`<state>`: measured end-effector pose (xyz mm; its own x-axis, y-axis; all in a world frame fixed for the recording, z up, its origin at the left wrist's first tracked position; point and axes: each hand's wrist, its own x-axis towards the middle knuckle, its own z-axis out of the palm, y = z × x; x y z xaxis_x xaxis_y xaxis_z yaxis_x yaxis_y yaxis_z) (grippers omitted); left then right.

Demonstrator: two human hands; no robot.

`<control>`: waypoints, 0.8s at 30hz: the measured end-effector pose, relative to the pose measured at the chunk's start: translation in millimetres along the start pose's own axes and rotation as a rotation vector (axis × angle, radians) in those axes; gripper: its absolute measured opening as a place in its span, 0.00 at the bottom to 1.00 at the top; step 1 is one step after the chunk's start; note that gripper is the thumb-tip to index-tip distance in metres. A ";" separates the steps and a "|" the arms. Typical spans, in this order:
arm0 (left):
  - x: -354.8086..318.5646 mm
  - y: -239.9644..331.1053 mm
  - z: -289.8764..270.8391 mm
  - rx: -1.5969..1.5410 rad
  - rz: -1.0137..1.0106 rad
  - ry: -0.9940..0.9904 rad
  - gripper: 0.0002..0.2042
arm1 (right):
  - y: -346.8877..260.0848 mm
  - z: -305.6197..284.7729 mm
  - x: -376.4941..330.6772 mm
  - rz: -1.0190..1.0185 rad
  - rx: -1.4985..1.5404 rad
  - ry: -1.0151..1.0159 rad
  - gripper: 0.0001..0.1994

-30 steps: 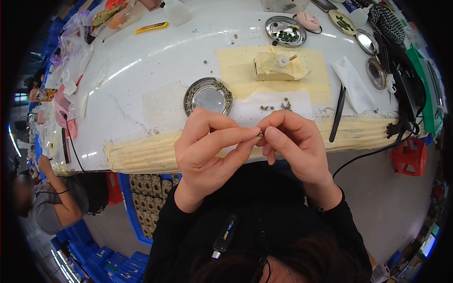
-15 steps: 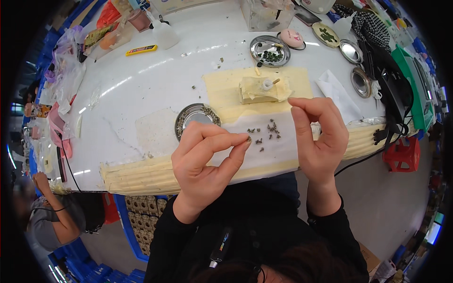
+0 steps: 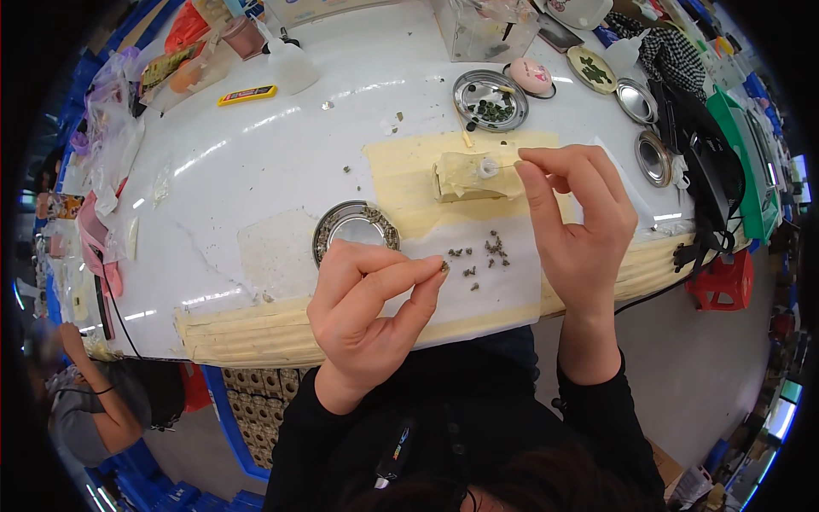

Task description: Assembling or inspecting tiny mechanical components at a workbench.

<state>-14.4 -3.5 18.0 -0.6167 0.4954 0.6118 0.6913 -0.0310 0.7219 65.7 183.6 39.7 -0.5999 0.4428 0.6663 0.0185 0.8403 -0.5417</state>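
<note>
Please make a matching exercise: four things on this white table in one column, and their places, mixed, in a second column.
Things:
1. round metal dish
2. yellow flat tool
3. pink egg-shaped object
4. small dark parts

Places:
A. far side of the table, left
B. on the white sheet between the hands
C. just beyond the left hand
D. beside the far dish of dark pieces

Pairs: 1-C, 2-A, 3-D, 4-B
</note>
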 end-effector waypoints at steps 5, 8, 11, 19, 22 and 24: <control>-0.3 -1.6 0.1 -0.040 -0.023 -0.014 0.12 | -18.4 -7.7 -9.6 0.034 0.313 0.103 0.03; 0.4 0.8 0.2 -0.071 -0.073 -0.035 0.11 | -21.3 -4.2 -20.8 0.247 0.615 -0.030 0.04; 1.4 2.2 0.6 -0.067 -0.092 -0.053 0.11 | -23.2 -1.1 -28.7 0.357 0.822 -0.123 0.07; 1.9 3.3 0.4 -0.063 -0.098 -0.065 0.11 | -29.5 8.5 -34.1 0.437 0.990 -0.160 0.09; 0.9 1.7 1.1 -0.066 -0.098 -0.068 0.11 | -29.1 8.4 -36.0 0.429 0.977 -0.172 0.08; 0.5 1.2 1.3 -0.067 -0.099 -0.067 0.11 | -29.7 8.0 -36.3 0.428 0.973 -0.178 0.08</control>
<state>-13.3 -2.2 18.8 -0.6523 0.5558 0.5154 0.6007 -0.0357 0.7987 80.6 140.1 27.5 -0.8038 0.5230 0.2835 -0.3425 -0.0172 -0.9393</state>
